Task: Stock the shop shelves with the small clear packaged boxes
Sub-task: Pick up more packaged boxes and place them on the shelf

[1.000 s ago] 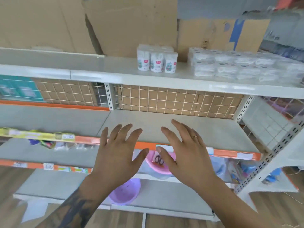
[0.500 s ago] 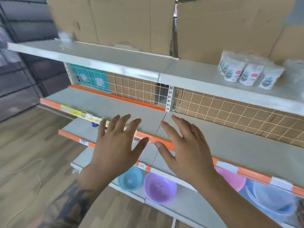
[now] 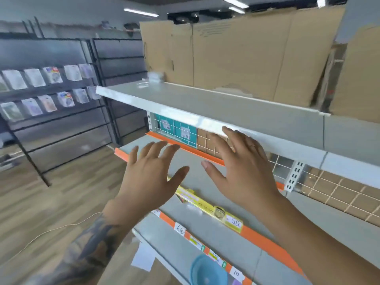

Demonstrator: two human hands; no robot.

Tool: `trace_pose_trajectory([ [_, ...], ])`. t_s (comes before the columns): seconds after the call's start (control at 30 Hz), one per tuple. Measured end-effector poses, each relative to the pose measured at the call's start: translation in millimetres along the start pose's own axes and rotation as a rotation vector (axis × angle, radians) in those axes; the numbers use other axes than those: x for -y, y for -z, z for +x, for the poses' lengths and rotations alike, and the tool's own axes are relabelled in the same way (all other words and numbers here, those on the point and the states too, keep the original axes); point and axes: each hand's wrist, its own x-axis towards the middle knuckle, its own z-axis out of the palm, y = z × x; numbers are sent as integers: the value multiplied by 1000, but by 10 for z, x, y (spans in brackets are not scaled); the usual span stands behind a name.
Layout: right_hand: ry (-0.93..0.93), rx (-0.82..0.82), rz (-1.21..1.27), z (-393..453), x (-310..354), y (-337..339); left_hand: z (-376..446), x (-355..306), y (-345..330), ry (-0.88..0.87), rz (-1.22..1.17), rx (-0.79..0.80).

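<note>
- Our left hand (image 3: 151, 177) and right hand (image 3: 241, 167) hover side by side, fingers spread, holding nothing, over the smooth grey middle shelf (image 3: 197, 182) with its orange lip.
- The top shelf (image 3: 236, 103) juts out just above our right fingertips.
- Blurred small clear boxes (image 3: 155, 76) sit at its far left end, beside flat brown cardboard (image 3: 242, 56).

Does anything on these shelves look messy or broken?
Yes. The cardboard behind the top shelf has torn, ragged edges. A white paper slip hangs loose off a lower shelf's front. Both hands, left hand and right hand, hold nothing.
</note>
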Motion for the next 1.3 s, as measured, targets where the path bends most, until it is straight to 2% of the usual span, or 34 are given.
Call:
trace_pose_trajectory([
  [0.13,32,-17,28,764,176,-356,605,544,-15,28,2,-20],
  [0.37,15,80,19,1728,478,-756,1423,1219,-133,25,-76,-41],
  [0.5,-56,196,22,2364,597,-998,2026,1765,-240,9,-103,-44],
  [0.63,-143,246,32,2978,729,-1257,2686,2387,-369,-20,-149,-42],
  [0.87,-301,370,-63,4053,957,-1895,3925,3330,-689,-144,-162,102],
  [1.17,-394,520,-76,4962,833,-2815,5422,3631,-1374,-249,-218,251],
  [1.3,-466,530,-1,5031,770,-3087,5894,3611,-1648,-342,-134,220],
])
